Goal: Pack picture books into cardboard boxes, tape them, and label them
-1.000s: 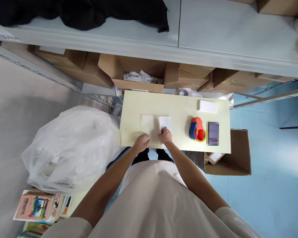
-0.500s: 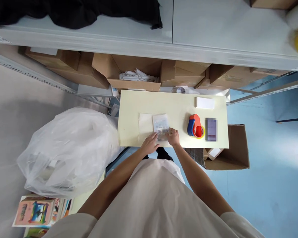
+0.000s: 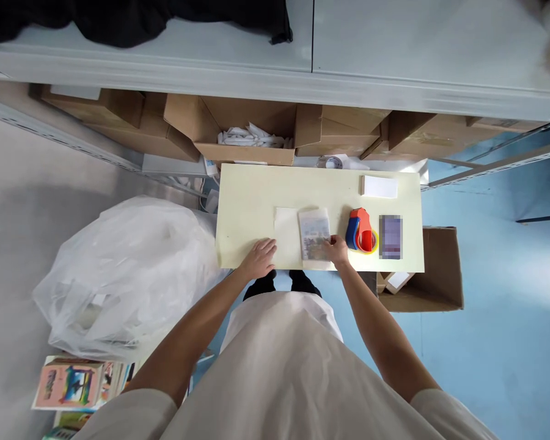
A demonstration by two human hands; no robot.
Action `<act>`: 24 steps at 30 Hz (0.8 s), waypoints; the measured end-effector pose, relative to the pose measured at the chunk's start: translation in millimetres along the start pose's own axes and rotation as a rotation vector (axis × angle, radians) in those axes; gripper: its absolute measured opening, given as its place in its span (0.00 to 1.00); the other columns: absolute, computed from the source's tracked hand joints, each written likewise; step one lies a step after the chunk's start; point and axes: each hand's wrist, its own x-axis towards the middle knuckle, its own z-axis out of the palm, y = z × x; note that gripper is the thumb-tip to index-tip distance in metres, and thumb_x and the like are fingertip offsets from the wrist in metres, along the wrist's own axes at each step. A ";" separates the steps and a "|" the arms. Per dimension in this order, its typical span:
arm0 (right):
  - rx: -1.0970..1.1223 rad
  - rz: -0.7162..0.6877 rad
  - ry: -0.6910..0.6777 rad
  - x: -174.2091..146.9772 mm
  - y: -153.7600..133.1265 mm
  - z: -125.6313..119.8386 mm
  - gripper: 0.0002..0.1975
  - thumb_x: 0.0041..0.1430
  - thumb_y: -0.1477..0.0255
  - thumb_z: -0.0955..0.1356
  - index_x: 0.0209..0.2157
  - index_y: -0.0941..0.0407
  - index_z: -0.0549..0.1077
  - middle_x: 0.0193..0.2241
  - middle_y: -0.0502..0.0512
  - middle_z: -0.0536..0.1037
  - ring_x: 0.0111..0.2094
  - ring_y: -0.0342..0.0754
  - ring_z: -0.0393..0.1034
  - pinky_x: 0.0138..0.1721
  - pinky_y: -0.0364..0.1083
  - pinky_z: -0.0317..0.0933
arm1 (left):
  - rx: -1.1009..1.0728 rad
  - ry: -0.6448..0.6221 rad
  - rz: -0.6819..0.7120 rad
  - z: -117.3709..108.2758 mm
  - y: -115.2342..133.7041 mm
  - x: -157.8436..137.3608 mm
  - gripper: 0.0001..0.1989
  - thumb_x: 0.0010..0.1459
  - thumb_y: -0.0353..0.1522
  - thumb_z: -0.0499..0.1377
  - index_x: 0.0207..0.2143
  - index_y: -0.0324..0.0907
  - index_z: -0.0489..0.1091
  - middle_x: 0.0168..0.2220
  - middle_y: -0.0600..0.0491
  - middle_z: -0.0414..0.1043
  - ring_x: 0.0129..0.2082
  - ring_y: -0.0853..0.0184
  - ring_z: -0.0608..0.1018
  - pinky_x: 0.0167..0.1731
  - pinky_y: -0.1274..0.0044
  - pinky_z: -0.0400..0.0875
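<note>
Lying at frame centre on the pale table (image 3: 252,195): clear packet (image 3: 315,233), white sheet (image 3: 286,232) touching its left edge. Right hand (image 3: 337,249) pinching the packet's lower right corner. Left hand (image 3: 259,258) resting flat, fingers loosely together, beside the sheet. Tape dispenser (image 3: 361,231) sitting just right.

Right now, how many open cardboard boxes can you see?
3 that I can tell: one box with white items under the shelf behind the table, another box beside it, and a floor box right of the table. More may be hidden.
</note>
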 end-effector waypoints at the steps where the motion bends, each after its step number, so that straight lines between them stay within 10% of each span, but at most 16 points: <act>1: -0.003 -0.020 0.010 -2.9 -5.5 -0.6 0.08 0.41 0.68 0.63 0.26 0.55 0.66 0.21 0.47 0.68 0.24 0.43 0.61 0.26 0.42 0.55 | 0.014 -0.005 0.021 0.2 -4.2 -4.6 0.28 0.55 0.37 0.55 0.57 0.36 0.58 0.63 0.42 0.53 0.63 0.53 0.53 0.61 0.61 0.45; 17: -0.032 -0.227 -0.317 -43.4 -85.8 108.9 0.11 0.41 0.72 0.67 0.25 0.53 0.59 0.21 0.43 0.66 0.24 0.41 0.60 0.27 0.42 0.56 | -0.137 0.136 -0.231 6.6 -15.6 -29.8 0.24 0.53 0.28 0.54 0.53 0.40 0.63 0.59 0.44 0.60 0.61 0.57 0.58 0.59 0.64 0.55; 24: 0.015 -0.277 -0.320 -33.0 -56.8 85.0 0.06 0.49 0.70 0.65 0.31 0.55 0.66 0.31 0.51 0.72 0.28 0.43 0.66 0.34 0.44 0.62 | -0.369 0.131 -0.353 6.0 -8.9 -20.6 0.22 0.56 0.31 0.51 0.54 0.39 0.62 0.55 0.42 0.64 0.56 0.56 0.66 0.55 0.65 0.61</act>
